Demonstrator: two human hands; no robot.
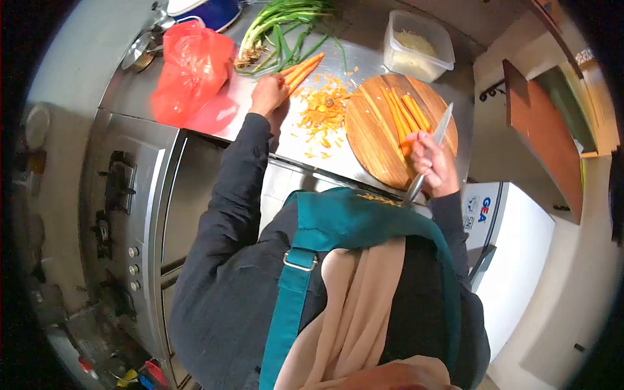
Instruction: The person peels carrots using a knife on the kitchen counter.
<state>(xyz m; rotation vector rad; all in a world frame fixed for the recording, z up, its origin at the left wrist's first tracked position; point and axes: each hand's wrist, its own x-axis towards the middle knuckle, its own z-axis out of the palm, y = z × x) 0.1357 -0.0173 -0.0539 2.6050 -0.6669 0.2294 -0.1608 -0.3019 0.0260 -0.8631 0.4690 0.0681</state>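
Note:
My left hand [268,95] is closed around the near ends of several whole carrots [303,73] on the steel counter, beside the green onions [279,26]. Over the right edge of the round wooden board [370,133], my right hand [434,162] grips a knife [444,123], its blade pointing up and away. Several peeled carrots [404,117] lie on the board, their near ends by my right fingertips. Orange peelings [323,109] are scattered between the board and my left hand.
A red plastic bag [192,71] lies on the left of the counter, near metal pots [140,53]. A clear tub of pale shreds [418,47] stands behind the board. The stove [123,195] is at left, a white appliance [520,240] at right.

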